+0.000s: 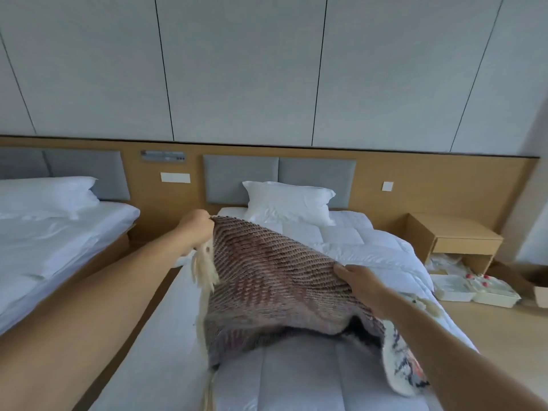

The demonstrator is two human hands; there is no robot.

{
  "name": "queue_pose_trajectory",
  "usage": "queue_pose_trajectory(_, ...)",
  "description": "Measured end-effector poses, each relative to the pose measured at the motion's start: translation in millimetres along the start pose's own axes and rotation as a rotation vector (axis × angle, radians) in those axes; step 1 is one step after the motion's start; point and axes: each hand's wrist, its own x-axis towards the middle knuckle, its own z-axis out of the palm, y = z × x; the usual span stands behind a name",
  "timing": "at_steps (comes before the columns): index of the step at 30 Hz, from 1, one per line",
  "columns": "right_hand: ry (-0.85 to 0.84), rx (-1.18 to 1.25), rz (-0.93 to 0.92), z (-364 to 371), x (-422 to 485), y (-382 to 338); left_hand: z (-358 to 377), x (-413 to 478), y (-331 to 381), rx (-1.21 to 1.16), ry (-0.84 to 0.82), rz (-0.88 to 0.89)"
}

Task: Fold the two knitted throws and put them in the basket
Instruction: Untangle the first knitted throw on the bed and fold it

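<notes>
White quilted bedding [355, 244] covers the hotel bed. The left hand [195, 226] clutches a far corner of the brown ribbed knitted throw [267, 286], and the right hand [358, 281] pinches its nearer edge. The throw is stretched above the mattress, its cream fringe [204, 271] dangling. A white patterned throw [400, 369] lies at the bed's right edge.

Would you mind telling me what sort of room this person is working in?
Most likely a twin hotel room: a single bed with a white quilt, a second white-sheeted bed beside it, grey padded headboard panels behind, and a light wooden bedside table.
</notes>
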Motion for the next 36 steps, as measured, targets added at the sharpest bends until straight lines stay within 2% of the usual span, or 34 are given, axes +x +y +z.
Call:
queue_pose_trajectory(3, -0.304, 0.231, 0.047, -14, -24, -55, 1, -4, 7, -0.359, -0.171, -0.163)
queue_pose_trajectory(4, -0.351, 0.316, 0.031, -17, -32, -71, 1, -8, 11, -0.43, -0.25, -0.177)
queue_pose_trajectory(6, -0.375, 0.464, -0.008, -17, -41, -97, 0, -18, 19, -0.401, -0.421, -0.166)
queue_pose_trajectory(8, -0.25, 0.488, -0.062, -11, -39, -110, -4, -24, 23, -0.333, -0.573, -0.153)
queue_pose_trajectory(11, -0.041, 0.237, -0.156, 5, -32, -113, -8, -22, 21, -0.35, -0.651, -0.15)
queue_pose_trajectory(14, 0.143, 0.211, -0.172, 14, -32, -111, -10, -17, 8, -0.484, -0.583, -0.188)
queue_pose_trajectory(17, 0.406, 0.241, -0.085, -1, -25, -92, -13, -3, -25, -0.672, -0.388, -0.307)
queue_pose_trajectory(19, 0.497, 0.233, -0.013, -11, -24, -76, -12, -2, -44, -0.68, -0.323, -0.354)
queue_pose_trajectory(22, 0.422, 0.063, 0.037, -3, -32, -71, 2, -13, -40, -0.594, -0.35, -0.265)
queue_pose_trajectory(28, 0.232, -0.092, 0.024, 23, -35, -75, 38, -54, 9, -0.679, -0.519, -0.165)
queue_pose_trajectory(32, 0.1, -0.161, -0.159, 26, -40, -73, 59, -86, 34, -0.469, -0.682, 0.174)
queue_pose_trajectory(34, 0.04, -0.194, -0.271, 24, -42, -73, 66, -93, 45, -0.454, -0.782, 0.276)
queue_pose_trajectory(36, -0.004, -0.119, -0.323, 14, -44, -70, 67, -97, 56, -0.43, -0.869, 0.35)
